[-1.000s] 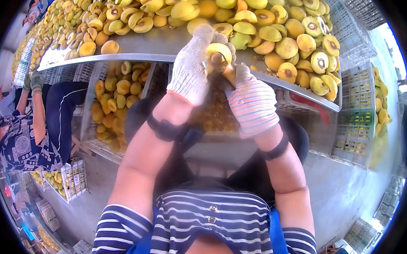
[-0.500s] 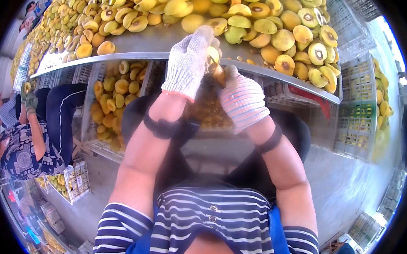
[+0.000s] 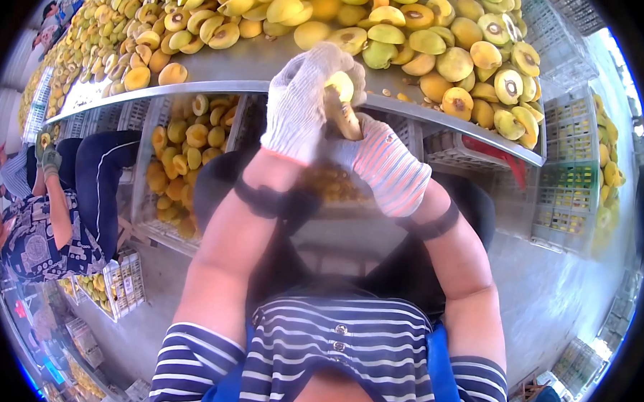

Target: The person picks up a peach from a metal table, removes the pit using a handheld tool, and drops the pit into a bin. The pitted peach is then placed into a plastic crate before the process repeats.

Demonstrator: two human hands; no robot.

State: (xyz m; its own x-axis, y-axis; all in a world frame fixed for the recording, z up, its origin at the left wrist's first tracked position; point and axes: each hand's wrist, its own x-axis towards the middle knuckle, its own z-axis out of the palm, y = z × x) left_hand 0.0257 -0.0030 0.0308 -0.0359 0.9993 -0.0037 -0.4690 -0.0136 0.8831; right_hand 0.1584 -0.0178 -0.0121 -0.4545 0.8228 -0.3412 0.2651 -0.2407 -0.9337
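Note:
My left hand [image 3: 301,99], in a white knitted glove, is closed around a yellow fruit half [image 3: 340,85] just over the metal table's front edge. My right hand [image 3: 387,161], gloved in white with coloured stripes, grips a tool with a brownish handle [image 3: 348,122]. The tool's upper end touches the fruit; its tip is hidden against the flesh. Behind both hands lies a heap of halved yellow and green fruit [image 3: 387,35], some halves with brown pits or hollows showing.
The metal table edge [image 3: 219,87] runs across in front of me. Under it stands a crate of fruit halves [image 3: 188,148]. More crates [image 3: 564,168] are at the right. A co-worker [image 3: 55,225] sits at the left, near a white crate [image 3: 126,286].
My right hand has moved slightly down and turned, so more of the tool's handle shows. The fruit in my left hand is more visible. The view has shifted a little.

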